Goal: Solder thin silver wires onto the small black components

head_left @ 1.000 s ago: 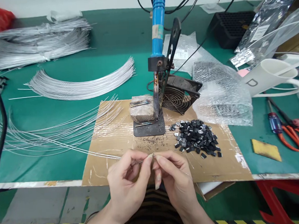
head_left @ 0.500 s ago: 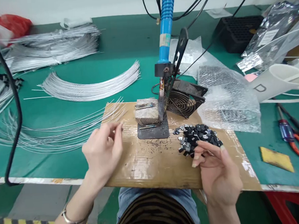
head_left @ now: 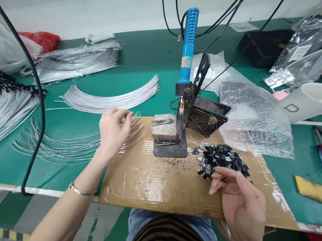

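Head view, left hand (head_left: 112,130) pinched, right hand (head_left: 242,199) half-curled, contents unclear, soldering iron (head_left: 188,52) ahead, fan (head_left: 203,120) alongside

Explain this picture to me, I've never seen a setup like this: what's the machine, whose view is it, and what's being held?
There is no robot: these are a person's bare hands, seen by a camera worn on the head, looking forward and down. The left hand is over loose pale wires. The right hand is palm up beside a pile of small black pieces. Whether either holds something is too fine to tell. The blue-handled tool, perhaps a soldering iron, stands in front of a small fan. The pile lies on cardboard, on a green table.
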Motion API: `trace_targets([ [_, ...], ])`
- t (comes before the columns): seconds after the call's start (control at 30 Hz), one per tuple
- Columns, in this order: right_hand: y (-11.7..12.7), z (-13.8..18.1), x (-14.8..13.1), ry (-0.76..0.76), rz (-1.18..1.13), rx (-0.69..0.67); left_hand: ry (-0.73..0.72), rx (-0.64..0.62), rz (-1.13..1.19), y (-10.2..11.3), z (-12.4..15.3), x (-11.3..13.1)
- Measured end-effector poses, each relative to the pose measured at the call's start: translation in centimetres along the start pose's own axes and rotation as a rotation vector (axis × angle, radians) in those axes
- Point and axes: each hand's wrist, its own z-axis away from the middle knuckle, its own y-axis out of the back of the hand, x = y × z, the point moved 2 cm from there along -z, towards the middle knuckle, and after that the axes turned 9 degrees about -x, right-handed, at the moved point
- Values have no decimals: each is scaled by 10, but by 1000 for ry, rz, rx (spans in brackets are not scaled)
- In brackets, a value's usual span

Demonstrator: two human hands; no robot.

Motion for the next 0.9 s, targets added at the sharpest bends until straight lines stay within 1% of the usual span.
trace_targets([
  [0.07, 0, -1, -1, 11, 15, -2, -7, -36, 14, -8, -25, -11],
  [0.2, 1, -3, 1, 33, 39, -4, -32, -166, 31, -36, -73, -33],
  [0.3, 8, -5, 4, 35, 17, 13, -30, -194, 40, -51, -91, -44],
  [0.4, 16, -8, 8, 21, 24, -41, -32, -196, 75, -55, -95, -48],
  [0.5, 19, -10, 9, 11, 35, -78, -24, -170, 139, -52, -95, -51],
  [0.6, 13, -10, 6, 22, 31, -35, -1, -117, 217, -44, -95, -55],
  [0.63, 10, -10, 4, 28, 26, 7, 7, -98, 246, -40, -95, -56],
  [0.7, 3, -10, 1, 19, 27, 34, 20, -61, 307, -32, -94, -58],
  [0.77, -2, -9, -1, 12, 34, 27, 30, -25, 373, -23, -92, -60],
  [0.9, -3, -9, -2, 20, 36, 25, 38, 40, 487, 1, -82, -58],
])
